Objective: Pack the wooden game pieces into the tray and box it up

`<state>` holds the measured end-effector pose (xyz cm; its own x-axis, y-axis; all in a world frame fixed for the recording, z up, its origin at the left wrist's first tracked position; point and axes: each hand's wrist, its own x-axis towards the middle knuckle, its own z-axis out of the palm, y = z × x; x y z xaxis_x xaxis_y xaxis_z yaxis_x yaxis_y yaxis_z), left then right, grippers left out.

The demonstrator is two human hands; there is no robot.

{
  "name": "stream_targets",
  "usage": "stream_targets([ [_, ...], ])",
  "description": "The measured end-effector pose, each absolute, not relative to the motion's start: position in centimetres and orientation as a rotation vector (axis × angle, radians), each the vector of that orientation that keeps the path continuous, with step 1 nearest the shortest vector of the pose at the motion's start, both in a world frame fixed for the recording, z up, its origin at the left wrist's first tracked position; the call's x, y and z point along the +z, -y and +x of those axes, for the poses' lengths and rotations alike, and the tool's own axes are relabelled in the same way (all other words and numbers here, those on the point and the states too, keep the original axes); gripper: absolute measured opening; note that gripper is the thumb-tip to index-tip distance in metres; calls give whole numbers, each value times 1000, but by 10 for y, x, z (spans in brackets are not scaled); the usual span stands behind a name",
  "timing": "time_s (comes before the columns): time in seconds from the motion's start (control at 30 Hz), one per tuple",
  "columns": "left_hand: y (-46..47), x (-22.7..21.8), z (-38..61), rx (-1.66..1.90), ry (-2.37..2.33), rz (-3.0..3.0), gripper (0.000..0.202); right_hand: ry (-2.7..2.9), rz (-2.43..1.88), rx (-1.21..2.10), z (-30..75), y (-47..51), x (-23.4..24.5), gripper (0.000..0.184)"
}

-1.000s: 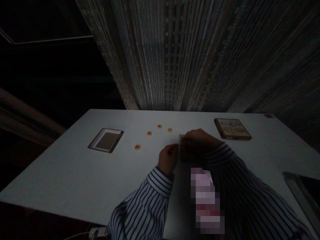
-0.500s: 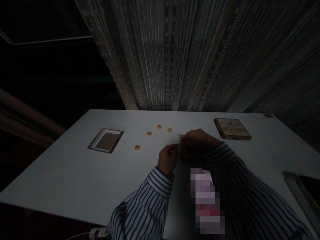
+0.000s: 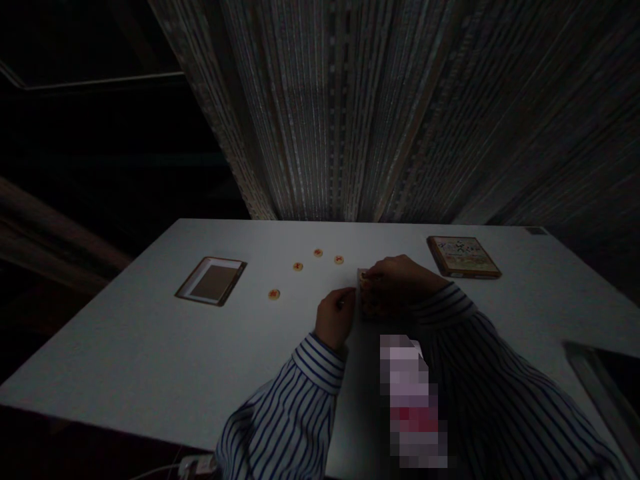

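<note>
Both my hands rest on a white table (image 3: 150, 360) in dim light. My left hand (image 3: 335, 319) is curled closed with its fingertips at the left edge of a small pale tray (image 3: 362, 275). My right hand (image 3: 397, 283) lies over that tray with fingers bent, covering most of it; orange pieces show dimly under it. What the fingers pinch is hidden. Several round yellow tokens with red marks lie to the left: one (image 3: 273, 294) nearest, others (image 3: 298, 267) (image 3: 318, 253) (image 3: 339, 259) farther back.
An open box half (image 3: 212, 281) with a brown inside sits at the left of the table. A printed box lid (image 3: 463, 256) lies at the back right. A dark object (image 3: 600, 387) is at the right edge. A ribbed wall rises behind.
</note>
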<state>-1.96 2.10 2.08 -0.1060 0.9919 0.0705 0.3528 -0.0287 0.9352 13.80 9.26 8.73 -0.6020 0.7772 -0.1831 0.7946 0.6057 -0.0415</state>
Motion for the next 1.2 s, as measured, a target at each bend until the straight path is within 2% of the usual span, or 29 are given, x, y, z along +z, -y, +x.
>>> stream_targets([
  [0.27, -19, 18, -20, 1107, -1556, 1546, 22, -2771, 1433, -121, 147, -90, 91, 32],
  [0.53, -12, 18, -19, 1014, -1584, 1846, 31, -2765, 1938, -143, 179, -62, 79, 32],
  [0.7, -10, 24, -18, 929, -1468, 2061, 39, -2698, 2188, -302, 197, -36, 56, 31],
  [0.9, -10, 19, -19, 937, -1387, 2159, 48, -2627, 2387, -640, 199, -19, 38, 31],
  [1.07, -13, 9, -20, 916, -1414, 2207, 48, -2649, 2382, -821, 200, -19, 34, 31],
  [1.2, -14, 5, -20, 915, -1410, 2216, 47, -2663, 2366, -839, 200, -19, 34, 30],
])
